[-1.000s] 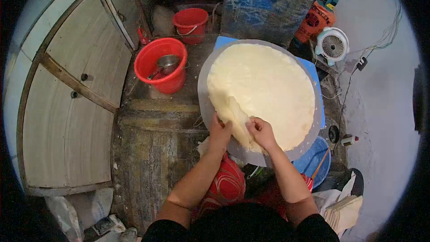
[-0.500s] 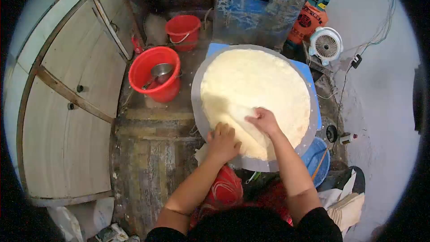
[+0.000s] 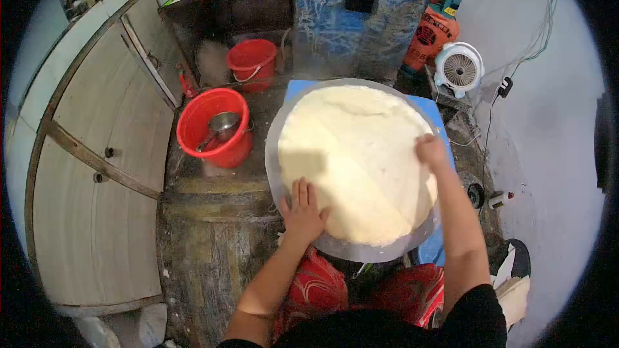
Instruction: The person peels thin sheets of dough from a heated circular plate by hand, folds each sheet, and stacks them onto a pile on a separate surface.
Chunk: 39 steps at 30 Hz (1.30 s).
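Observation:
A big round of pale, thin flatbread (image 3: 348, 174) lies on a grey round board (image 3: 273, 154). A diagonal edge of a layer crosses its surface. My left hand (image 3: 304, 214) rests at the lower left rim of the flatbread, its fingers spread and holding nothing. Over at the right rim, my right hand (image 3: 431, 150) is closed, its fingers at the flatbread's edge and slightly blurred. The pinched edge itself is mostly hidden by the hand. Beneath the board shows a blue surface (image 3: 423, 106).
Left of the board stands a red bucket (image 3: 187, 130) with a metal pot (image 3: 224, 124) inside, and a second red bucket (image 3: 251, 58) is behind. An orange gas cylinder (image 3: 431, 35) and a fan (image 3: 460, 71) stand at the back right. Wooden cabinets (image 3: 97, 200) line the left.
My right hand has moved from the middle of the flatbread to its right rim. The left hand has shifted slightly left, its fingers more spread. The whole view has tilted a little.

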### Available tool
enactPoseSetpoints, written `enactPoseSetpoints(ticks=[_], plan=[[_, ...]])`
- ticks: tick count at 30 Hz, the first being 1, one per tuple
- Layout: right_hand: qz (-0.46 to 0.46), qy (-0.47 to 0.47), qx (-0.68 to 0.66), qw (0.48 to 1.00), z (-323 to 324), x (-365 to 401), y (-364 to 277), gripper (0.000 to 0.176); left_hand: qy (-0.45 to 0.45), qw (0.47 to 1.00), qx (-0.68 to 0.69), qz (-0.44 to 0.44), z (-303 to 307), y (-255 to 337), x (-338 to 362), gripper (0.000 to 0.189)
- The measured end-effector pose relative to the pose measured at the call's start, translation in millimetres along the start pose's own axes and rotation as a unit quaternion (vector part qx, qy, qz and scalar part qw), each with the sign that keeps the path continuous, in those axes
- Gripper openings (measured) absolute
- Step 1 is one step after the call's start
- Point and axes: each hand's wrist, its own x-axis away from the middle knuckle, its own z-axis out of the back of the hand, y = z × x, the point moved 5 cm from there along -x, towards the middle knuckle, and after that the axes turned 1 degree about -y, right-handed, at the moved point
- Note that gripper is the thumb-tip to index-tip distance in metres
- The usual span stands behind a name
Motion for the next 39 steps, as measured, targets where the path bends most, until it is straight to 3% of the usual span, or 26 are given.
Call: enactPoseSetpoints(ticks=[2,5,8,11,16,18,19,21,22,24,26,27,28,30,31,32,33,34,36,39], plan=[[-0.052,-0.003,-0.108,0.993,40,-44,43,0.011,0.000,1.000,-0.005,-0.003,0,2,-1,0.071],[-0.072,-0.014,-0.182,0.981,100,-62,44,0.017,-0.034,0.999,-0.002,0.004,-4,1,0,0.073],[-0.071,0.059,-0.215,0.972,156,-50,6,0.020,-0.028,1.000,-0.007,-0.001,-4,1,-1,0.072],[-0.043,0.036,-0.291,0.955,192,-33,-41,0.018,-0.004,1.000,-0.014,-0.001,0,1,-2,0.071],[0.074,0.069,-0.420,0.902,229,20,-149,0.029,0.000,0.999,0.003,-0.052,17,24,-7,0.070],[0.105,0.085,-0.453,0.881,247,43,-184,0.028,0.008,0.981,0.120,-0.152,28,47,-7,0.080],[0.136,0.092,-0.483,0.860,255,57,-202,0.028,0.009,0.980,0.120,-0.159,38,60,-7,0.080],[0.171,0.088,-0.502,0.843,257,90,-239,0.028,0.039,0.923,0.283,-0.260,78,102,-1,0.101],[0.200,0.078,-0.518,0.828,254,102,-253,0.027,0.038,0.922,0.281,-0.264,88,116,-1,0.101],[0.225,0.089,-0.505,0.829,254,107,-260,0.024,0.082,0.820,0.422,-0.378,113,149,6,0.117],[0.183,-0.003,-0.498,0.848,242,98,-258,0.020,0.014,0.804,0.469,-0.366,110,172,7,0.123],[0.212,0.013,-0.501,0.839,233,100,-259,0.017,0.031,0.781,0.531,-0.328,122,181,11,0.106],[0.194,-0.037,-0.499,0.844,220,107,-263,0.018,0.033,0.780,0.531,-0.330,120,182,9,0.106],[0.125,0.001,-0.473,0.872,207,93,-249,0.018,-0.107,0.779,0.598,-0.152,92,175,-7,0.076],[0.128,0.000,-0.473,0.872,202,83,-242,0.018,-0.108,0.743,0.658,-0.067,88,167,-15,0.058],[0.071,0.000,-0.459,0.885,195,69,-229,0.019,-0.107,0.697,0.709,0.018,85,157,-24,0.041],[0.013,0.000,-0.445,0.895,188,57,-216,0.021,-0.050,0.713,0.700,-0.013,81,144,-40,0.036],[0.015,0.000,-0.446,0.895,189,44,-209,0.021,0.007,0.725,0.687,-0.045,80,130,-56,0.030],[-0.017,-0.062,-0.454,0.888,186,26,-197,0.022,0.017,0.741,0.671,-0.016,107,108,-81,0.022],[0.046,-0.036,-0.504,0.862,204,19,-199,0.022,0.108,0.780,0.615,-0.043,166,77,-106,0.016]])
